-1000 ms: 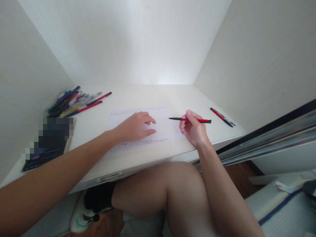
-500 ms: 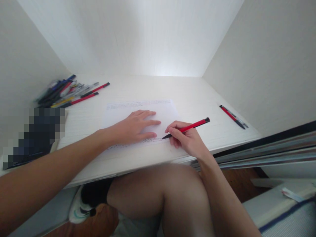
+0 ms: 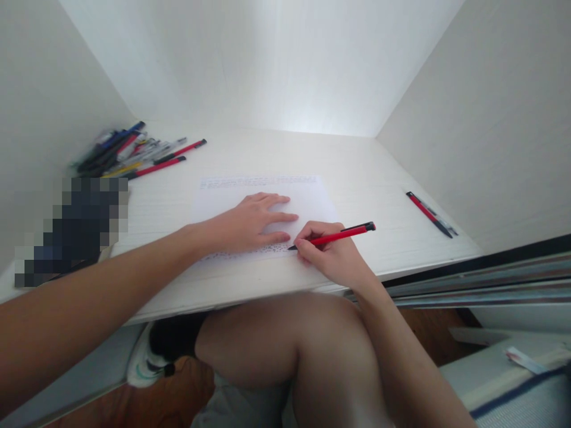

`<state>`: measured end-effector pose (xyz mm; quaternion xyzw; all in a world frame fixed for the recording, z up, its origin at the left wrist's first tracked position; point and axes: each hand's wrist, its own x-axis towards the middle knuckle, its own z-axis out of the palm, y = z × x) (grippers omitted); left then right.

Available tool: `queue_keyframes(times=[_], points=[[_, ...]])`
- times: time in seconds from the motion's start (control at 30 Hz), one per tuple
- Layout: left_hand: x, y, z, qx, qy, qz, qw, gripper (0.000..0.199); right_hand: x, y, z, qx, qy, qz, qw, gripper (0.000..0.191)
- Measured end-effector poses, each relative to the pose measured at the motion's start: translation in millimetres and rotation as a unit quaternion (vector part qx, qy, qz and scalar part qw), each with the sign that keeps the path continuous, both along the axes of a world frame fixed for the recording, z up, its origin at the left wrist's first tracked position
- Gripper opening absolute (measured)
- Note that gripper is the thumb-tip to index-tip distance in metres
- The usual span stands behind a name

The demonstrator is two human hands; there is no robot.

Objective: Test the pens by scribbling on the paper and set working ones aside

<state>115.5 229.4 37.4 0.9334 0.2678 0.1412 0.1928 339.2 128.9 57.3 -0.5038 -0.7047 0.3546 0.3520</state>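
On the white desk (image 3: 285, 151) lie paper (image 3: 223, 202), heaped pens (image 3: 127, 151), another red pen (image 3: 426, 211).

Red pen (image 3: 338, 236), slanted, black tip at lower part of flat, handwritten white paper (image 3: 308, 195)

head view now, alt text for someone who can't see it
The right hand holds a red-and-black pen, its tip at small writing on a paper sheet; the spread left hand rests on the sheet. More pens lie heaped on the left of the white desk.

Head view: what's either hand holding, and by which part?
Right hand holds a slim red-and-black pen near its black writing tip; left hand holds nothing.
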Motion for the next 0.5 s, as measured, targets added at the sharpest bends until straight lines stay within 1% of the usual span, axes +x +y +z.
queue_keyframes(times=[0.27, 0.5], points=[[1.9, -1.2, 2.5, -0.023, -0.035, -0.015, 0.999, 0.04, 0.0, 0.0, -1.2, 0.003, -0.017, 0.0, 1.0, 0.019], [0.8, -1.1, 1.8, -0.032, -0.048, -0.004, 0.998, 0.041, -0.1, 0.5, -2.2, -0.004, -0.004, -0.002, 1.0, 0.017]])
